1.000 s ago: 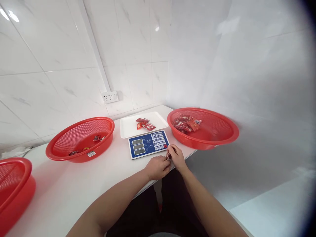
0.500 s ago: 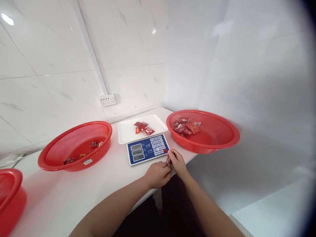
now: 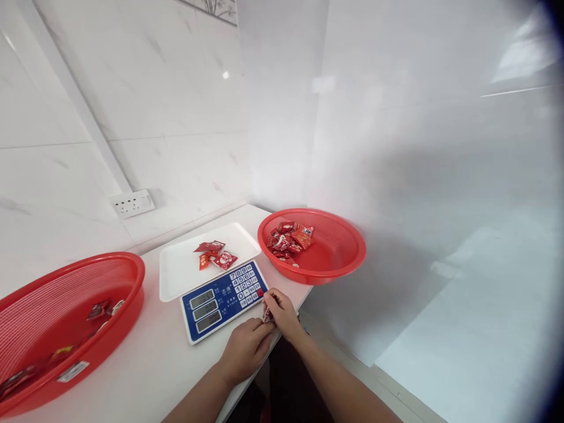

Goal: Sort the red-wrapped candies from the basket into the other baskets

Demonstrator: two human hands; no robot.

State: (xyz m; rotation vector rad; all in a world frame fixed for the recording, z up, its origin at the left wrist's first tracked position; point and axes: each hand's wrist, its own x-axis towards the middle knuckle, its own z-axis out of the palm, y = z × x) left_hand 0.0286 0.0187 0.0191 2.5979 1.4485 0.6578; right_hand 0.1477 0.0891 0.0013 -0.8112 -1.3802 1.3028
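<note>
Red-and-white packet (image 3: 267,314) is pinched by left hand (image 3: 247,348) and right hand (image 3: 282,312); smooth, rectangular digital scale (image 3: 224,302) is now framed farther left.

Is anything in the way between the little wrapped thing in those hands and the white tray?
Yes: the blue keypad panel lies between the small wrapped piece, held in the left hand and right hand, and the white tray. It looks low, so reaching over it seems easy.
</note>
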